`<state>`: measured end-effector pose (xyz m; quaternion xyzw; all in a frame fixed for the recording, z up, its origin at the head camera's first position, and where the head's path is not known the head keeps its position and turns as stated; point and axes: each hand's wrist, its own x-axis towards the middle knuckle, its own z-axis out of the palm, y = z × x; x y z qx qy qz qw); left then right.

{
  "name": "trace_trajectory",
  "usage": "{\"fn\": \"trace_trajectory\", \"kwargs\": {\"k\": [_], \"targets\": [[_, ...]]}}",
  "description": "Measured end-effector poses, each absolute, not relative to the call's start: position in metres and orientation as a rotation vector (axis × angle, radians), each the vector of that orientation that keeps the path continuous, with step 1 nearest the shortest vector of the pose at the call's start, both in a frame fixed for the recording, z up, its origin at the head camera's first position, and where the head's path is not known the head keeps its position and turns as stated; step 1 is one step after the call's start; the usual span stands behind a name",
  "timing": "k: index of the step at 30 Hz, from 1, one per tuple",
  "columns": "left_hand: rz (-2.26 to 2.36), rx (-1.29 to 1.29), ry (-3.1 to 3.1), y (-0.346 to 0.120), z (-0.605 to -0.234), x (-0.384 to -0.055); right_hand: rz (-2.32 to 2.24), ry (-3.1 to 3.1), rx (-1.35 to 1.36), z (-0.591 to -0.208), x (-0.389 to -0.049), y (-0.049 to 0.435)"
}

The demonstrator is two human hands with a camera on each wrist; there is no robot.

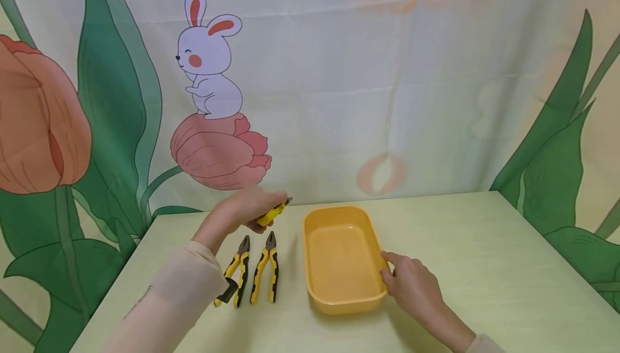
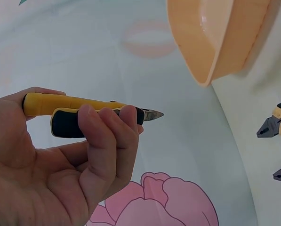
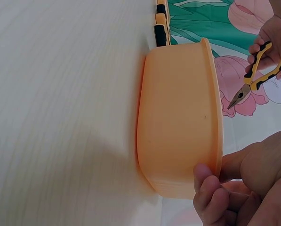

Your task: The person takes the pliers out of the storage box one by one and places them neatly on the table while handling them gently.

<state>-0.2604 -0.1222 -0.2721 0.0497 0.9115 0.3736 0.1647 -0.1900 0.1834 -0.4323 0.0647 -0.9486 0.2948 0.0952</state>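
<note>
My left hand (image 1: 259, 207) grips a pair of needle-nose pliers (image 1: 272, 214) with yellow and black handles, raised above the far part of the table. In the left wrist view the fingers curl over the handles of those pliers (image 2: 67, 123), and the pointed tip sticks out past them. My right hand (image 1: 411, 286) pinches the right rim of a yellow plastic basin (image 1: 341, 307), thumb on one side of the wall and fingers on the other. The basin stands upright on the table, and its inside shows nothing in it.
Two more pairs of yellow and black pliers, the left pliers (image 1: 243, 261) and the right pliers (image 1: 265, 267), lie left of the basin, jaws pointing away. The left sleeve partly covers the left pair. A printed curtain (image 1: 319, 100) hangs behind the pale table (image 1: 484, 267).
</note>
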Motion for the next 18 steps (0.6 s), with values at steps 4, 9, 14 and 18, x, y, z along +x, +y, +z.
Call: {"fn": "trace_trajectory", "kwargs": {"k": [4,9,14,18], "targets": [[1.090,0.135,2.592,-0.1252,-0.2708,-0.2606,0.876,-2.805,0.193,-0.4318,-0.1902,0.1839],[1.109,0.128,2.589,-0.1287,-0.2713,-0.2600,0.865,-2.804,0.192,-0.4315,-0.1906,0.1837],[1.087,0.112,2.600,-0.1309,-0.2746,-0.2592,0.866,-2.806,0.190,-0.4319,-0.1911,0.1836],[1.063,0.094,2.613,-0.1314,-0.2784,-0.2587,0.855,-2.808,0.185,-0.4325,-0.1912,0.1835]]}}
